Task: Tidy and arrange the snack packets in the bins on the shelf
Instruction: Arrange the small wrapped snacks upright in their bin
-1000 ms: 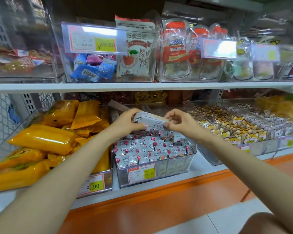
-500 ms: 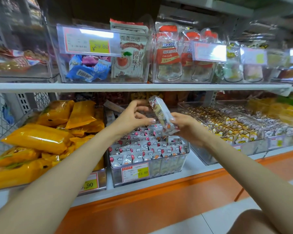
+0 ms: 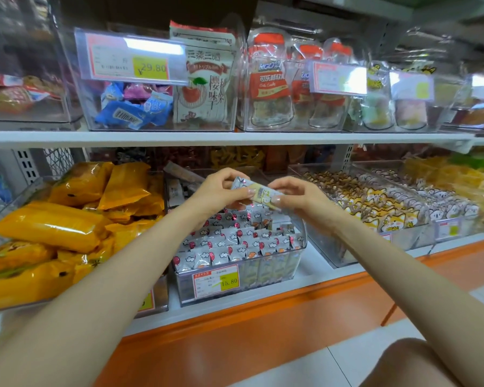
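A small white and pale yellow snack packet (image 3: 259, 192) is held level between both hands, above the clear bin (image 3: 299, 261) in the middle of the lower shelf. My left hand (image 3: 217, 191) pinches its left end and my right hand (image 3: 296, 196) pinches its right end. Below them, several matching white packets (image 3: 235, 241) with red balloons and clouds stand in rows in that bin. The bin's front carries a price tag reading 15.80 (image 3: 215, 280).
A bin of orange packets (image 3: 67, 224) fills the left. Bins of cat-print packets (image 3: 380, 208) sit to the right. The upper shelf (image 3: 235, 136) holds clear bins with blue sweets (image 3: 132, 113) and orange-topped bags (image 3: 268, 88). The orange shelf base (image 3: 263, 331) runs below.
The packet stood tilted in my right hand half a second ago with the left hand off it. Now both hands grip it and it lies level again.
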